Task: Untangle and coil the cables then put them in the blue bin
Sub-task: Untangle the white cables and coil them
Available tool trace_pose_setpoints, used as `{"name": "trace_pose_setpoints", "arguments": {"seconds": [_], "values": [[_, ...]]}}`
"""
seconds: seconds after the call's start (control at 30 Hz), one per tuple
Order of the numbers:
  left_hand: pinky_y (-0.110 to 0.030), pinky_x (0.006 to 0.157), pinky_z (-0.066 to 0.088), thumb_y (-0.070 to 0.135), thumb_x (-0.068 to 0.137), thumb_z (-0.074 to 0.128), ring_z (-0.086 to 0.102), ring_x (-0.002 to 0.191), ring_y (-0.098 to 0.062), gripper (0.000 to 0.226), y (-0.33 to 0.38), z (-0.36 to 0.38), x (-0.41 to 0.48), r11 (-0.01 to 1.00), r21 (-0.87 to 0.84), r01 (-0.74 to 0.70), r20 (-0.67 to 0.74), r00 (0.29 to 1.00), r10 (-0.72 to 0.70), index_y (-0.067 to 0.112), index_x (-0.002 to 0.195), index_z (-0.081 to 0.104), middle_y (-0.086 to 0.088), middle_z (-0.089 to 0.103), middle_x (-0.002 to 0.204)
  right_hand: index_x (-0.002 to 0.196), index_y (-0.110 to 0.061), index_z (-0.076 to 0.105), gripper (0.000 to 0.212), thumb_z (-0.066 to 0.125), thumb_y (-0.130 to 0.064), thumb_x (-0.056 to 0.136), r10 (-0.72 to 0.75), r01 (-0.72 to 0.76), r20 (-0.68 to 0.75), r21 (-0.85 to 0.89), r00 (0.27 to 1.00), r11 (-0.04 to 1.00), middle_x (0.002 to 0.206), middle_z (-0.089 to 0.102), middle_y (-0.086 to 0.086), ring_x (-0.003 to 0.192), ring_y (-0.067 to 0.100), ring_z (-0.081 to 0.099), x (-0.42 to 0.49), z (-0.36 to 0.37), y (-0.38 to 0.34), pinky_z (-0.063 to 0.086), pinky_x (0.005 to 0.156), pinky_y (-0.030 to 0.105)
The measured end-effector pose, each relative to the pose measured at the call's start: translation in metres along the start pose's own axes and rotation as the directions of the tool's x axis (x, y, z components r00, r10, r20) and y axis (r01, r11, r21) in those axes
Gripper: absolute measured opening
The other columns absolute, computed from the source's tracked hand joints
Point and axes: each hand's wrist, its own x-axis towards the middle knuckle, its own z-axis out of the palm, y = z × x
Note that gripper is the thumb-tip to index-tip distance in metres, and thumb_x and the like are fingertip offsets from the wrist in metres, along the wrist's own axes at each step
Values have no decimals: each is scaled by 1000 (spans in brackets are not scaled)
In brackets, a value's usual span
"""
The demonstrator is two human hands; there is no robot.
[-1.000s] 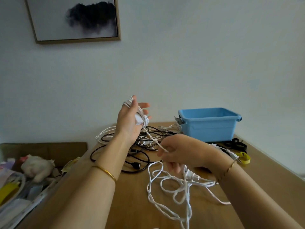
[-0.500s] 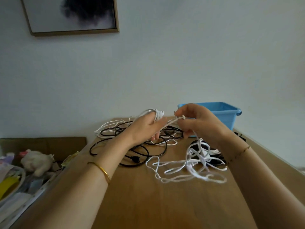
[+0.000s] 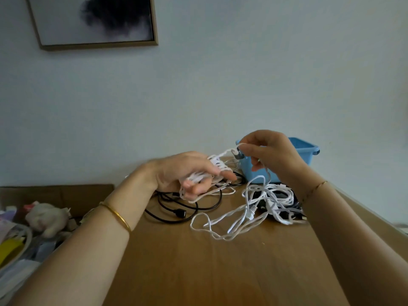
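The left hand (image 3: pixel 187 173) holds a thin white twisted cable (image 3: pixel 251 212) wound in turns round its curled fingers; under that hand a black rubber cable (image 3: pixel 180 214) lies looped on the brown wooden worktop (image 3: pixel 198 266); the white cable's loose loops sprawl below the right hand (image 3: pixel 273 155), which pinches one raised strand; the blue rectangular plastic bin (image 3: pixel 309 153) stands just behind the right hand.
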Motion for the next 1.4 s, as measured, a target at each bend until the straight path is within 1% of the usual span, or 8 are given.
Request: {"name": "trace_pose_setpoints", "arguments": {"seconds": [0.1,0.2,0.47,0.67,0.77,0.93,1.2,1.4], "values": [[-15,38,40,23,95,50,30,35,-3,45,-1,-10,-5,945,-316,-78,247,955,162,-6,129,52,3,51,46,86,-11,68,4,66,-14,87,103,-121,108,178,989,977,64,54,5,50,10,48,-1,5,9,50,47,22],[-15,41,41,31,100,45,28,39,-5,50,-5,-15,-10,904,-415,-99,275,934,228,-9,131,48,3,55,52,88,-10,67,11,59,-17,90,164,-232,260,258,951,938,56,42,1,50,11,41,-3,5,18,45,46,19],[-15,34,33,39,94,42,29,31,0,49,10,-17,-23,975,-194,-113,-70,992,101,-1,116,61,7,39,39,69,-17,64,28,50,-31,88,44,-320,619,343,784,883,62,48,0,52,12,42,-5,7,14,43,54,25],[-14,32,27,34,100,33,23,29,-1,43,60,-16,-26,981,-121,-154,-388,917,96,1,104,61,6,31,37,91,-5,59,14,62,-17,85,-47,-67,365,292,930,954,63,45,2,49,11,43,18,12,-38,45,49,23],[-12,34,25,33,103,29,23,28,-2,43,96,-20,-27,973,-73,-219,-495,855,156,3,96,59,7,35,37,75,-8,55,17,69,-9,84,-69,46,135,168,988,985,62,53,4,50,13,52,43,15,-67,55,57,27],[-11,34,27,32,104,31,23,27,-3,41,148,-23,-26,957,2,-290,-648,729,222,6,88,58,8,37,38,62,-16,60,23,77,-19,77,-154,150,-127,-40,980,988,59,54,-2,54,10,45,80,12,-115,39,48,20],[-11,34,27,31,104,32,25,28,-3,41,183,-19,-31,941,22,-339,-685,680,261,5,87,58,7,40,39,92,-7,65,8,60,-13,90,-29,34,-65,86,997,996,75,59,3,64,13,55,95,6,-160,39,59,24],[-12,34,28,30,103,33,26,28,-3,42,187,-17,-33,939,24,-343,-697,668,262,5,83,60,6,43,42,79,-6,52,18,51,-10,96,110,-108,5,249,994,963,71,51,5,62,16,55,102,6,-172,53,79,36]]}}
